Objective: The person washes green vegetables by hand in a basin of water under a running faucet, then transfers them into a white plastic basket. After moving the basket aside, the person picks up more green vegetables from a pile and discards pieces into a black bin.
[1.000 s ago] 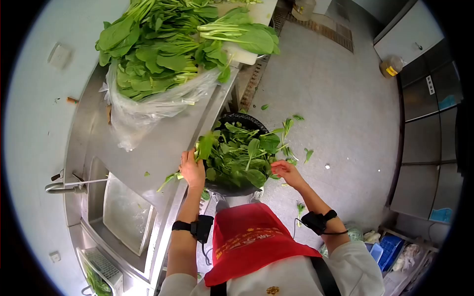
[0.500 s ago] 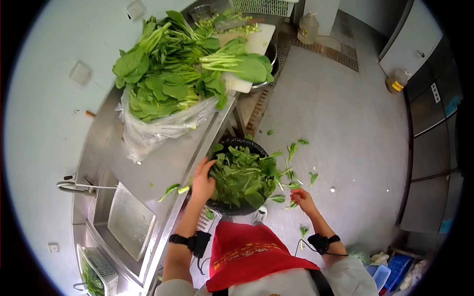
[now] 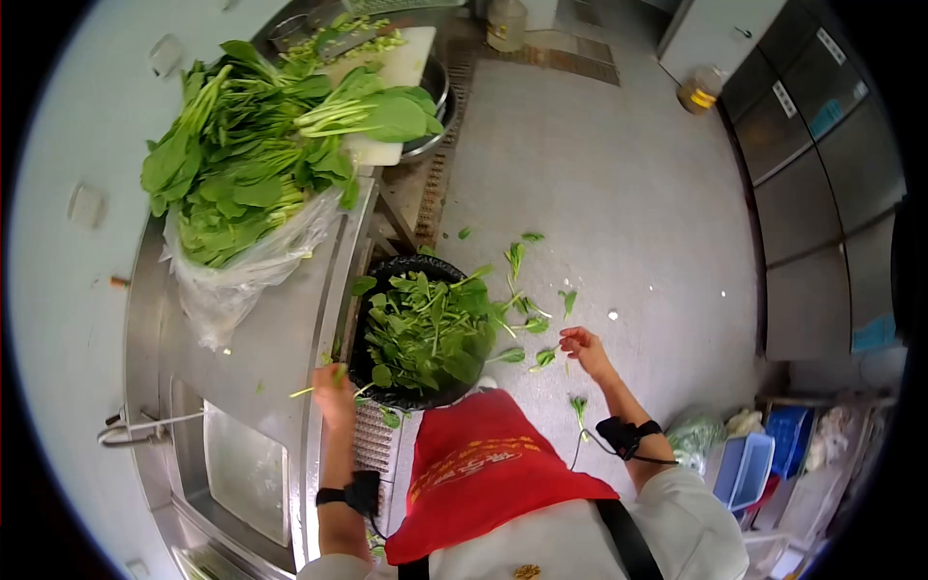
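Note:
At the counter's edge, my left hand (image 3: 333, 396) is closed around a leafy green stem (image 3: 302, 392), whose pale end sticks out to the left. Just right of it stands a black-lined bin (image 3: 411, 398), heaped with leafy greens (image 3: 430, 324). My right hand (image 3: 585, 350) hovers over the floor to the right of the bin, fingers loosely apart and nothing in them. Below and beside it, a loose leaf (image 3: 544, 359) lies on the floor. On the counter, a big pile of leafy greens (image 3: 242, 164) rests partly in a clear plastic bag (image 3: 217, 300).
A white cutting board (image 3: 411, 63) with a knife (image 3: 356, 43) and chopped bits is at the back of the steel counter (image 3: 280, 348). The sink (image 3: 246, 474) is at lower left. Scattered leaves (image 3: 515, 261) lie on the floor. Steel cabinets (image 3: 812, 193) line the right side.
My left hand has moved from the bin's rim to the counter edge and taken hold of the stem lying there. The view has shifted to the right; my right hand stays empty.

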Demonstrator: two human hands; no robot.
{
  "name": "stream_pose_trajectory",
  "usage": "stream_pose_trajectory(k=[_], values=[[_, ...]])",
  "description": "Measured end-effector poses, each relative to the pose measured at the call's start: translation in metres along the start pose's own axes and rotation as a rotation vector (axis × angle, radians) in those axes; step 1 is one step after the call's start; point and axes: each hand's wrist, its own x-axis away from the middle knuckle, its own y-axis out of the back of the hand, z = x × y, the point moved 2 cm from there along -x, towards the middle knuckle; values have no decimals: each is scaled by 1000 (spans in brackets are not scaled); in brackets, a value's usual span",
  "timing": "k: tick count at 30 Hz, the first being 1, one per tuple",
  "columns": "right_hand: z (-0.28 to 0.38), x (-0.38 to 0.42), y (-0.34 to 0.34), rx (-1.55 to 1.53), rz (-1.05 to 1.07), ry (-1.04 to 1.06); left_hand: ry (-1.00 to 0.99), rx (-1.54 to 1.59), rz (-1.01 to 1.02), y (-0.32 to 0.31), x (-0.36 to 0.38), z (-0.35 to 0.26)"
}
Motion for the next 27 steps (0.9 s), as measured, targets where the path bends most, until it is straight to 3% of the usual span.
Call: stream_pose_trajectory(k=[5, 7, 12, 15, 19, 21, 24, 25, 26, 27], values=[[0, 39, 24, 24, -195, -106, -72, 248, 330, -47, 10, -52], [0, 53, 37, 68, -208, -123, 8, 145, 472, -57, 11, -50], [3, 59, 85, 53, -272, -142, 172, 308, 593, -90, 11, -23], [4, 45, 127, 47, -297, -169, 368, 359, 526, -111, 18, -28], [27, 24, 198, 50, -361, -84, 1086, 659, 626, -171, 67, -3], [38, 9, 232, 61, -376, -57, 1193, 553, 515, -177, 63, -42], [58, -26, 257, 24, -416, -102, 959, 478, 441, -173, 28, -98], [68, -45, 261, 4, -407, -96, 715, 385, 417, -178, 10, -99], [75, -68, 262, 17, -390, -103, 643, 303, 426, -183, -3, -99], [76, -96, 265, 23, -317, -63, 573, 219, 442, -143, -52, -157]])
